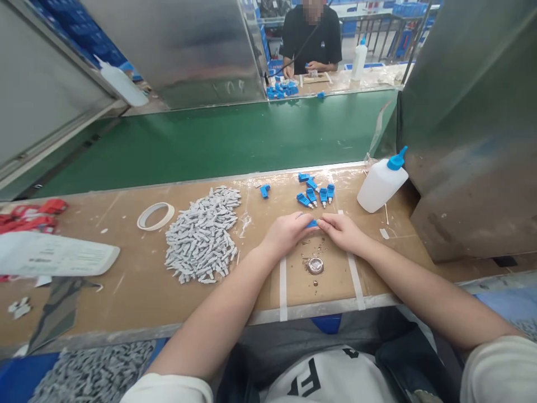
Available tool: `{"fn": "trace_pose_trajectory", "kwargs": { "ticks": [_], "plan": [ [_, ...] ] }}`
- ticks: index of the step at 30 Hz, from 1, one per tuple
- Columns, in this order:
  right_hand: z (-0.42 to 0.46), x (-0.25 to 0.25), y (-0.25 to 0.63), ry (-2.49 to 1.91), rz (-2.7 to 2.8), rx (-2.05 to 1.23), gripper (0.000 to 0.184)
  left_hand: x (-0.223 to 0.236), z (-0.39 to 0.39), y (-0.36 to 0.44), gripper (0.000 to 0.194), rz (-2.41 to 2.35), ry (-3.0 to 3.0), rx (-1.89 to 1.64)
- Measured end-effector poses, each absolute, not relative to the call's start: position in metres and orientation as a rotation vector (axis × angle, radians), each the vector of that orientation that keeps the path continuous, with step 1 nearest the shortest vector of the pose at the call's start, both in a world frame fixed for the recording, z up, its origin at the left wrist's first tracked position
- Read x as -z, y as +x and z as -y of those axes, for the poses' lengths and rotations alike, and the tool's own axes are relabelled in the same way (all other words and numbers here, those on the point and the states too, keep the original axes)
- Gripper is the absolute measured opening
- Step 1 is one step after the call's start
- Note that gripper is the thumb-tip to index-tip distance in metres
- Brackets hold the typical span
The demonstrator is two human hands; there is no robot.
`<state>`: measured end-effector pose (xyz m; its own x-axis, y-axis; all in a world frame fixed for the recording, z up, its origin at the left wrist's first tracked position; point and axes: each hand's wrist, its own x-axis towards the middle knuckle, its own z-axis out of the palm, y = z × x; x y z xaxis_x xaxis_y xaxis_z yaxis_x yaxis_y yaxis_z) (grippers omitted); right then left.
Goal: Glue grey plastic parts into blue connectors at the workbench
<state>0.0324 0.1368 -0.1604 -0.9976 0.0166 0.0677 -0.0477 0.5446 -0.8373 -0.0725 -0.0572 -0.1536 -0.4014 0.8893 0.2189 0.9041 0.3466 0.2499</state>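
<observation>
Inside the table's front edge [302,312], a round metal piece [315,266] lies between two pale tape strips [283,291], with room around it. Just beyond, the left hand [287,232] and right hand [342,230] nearly meet, fingers of both pinched closed on one small blue piece [312,223], the grey pile [203,238] well to the left. Farther on, loose blue parts [311,197] and a white bottle [380,187] sit short of the wide green belt [210,140].

White shirt [340,376], black lettering [311,378]

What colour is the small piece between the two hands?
The small piece is blue where visible, in the head view.
</observation>
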Motion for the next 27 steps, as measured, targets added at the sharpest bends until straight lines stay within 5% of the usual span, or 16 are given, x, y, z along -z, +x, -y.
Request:
{"fn": "trace_pose_trajectory", "kwargs": {
  "ticks": [14,19,27],
  "plan": [
    [-0.139,0.161,0.027,0.053,2.596,-1.538,0.051,0.138,0.050,-0.071,0.050,2.668,-1.587,0.449],
    [-0.143,0.156,0.023,-0.247,2.642,-0.949,0.044,0.136,0.062,-0.097,0.074,2.645,-1.057,0.429],
    [-0.137,0.150,0.028,-0.242,2.740,-0.436,0.059,0.149,0.070,-0.112,0.043,2.848,-0.916,0.415]
  ]
}}
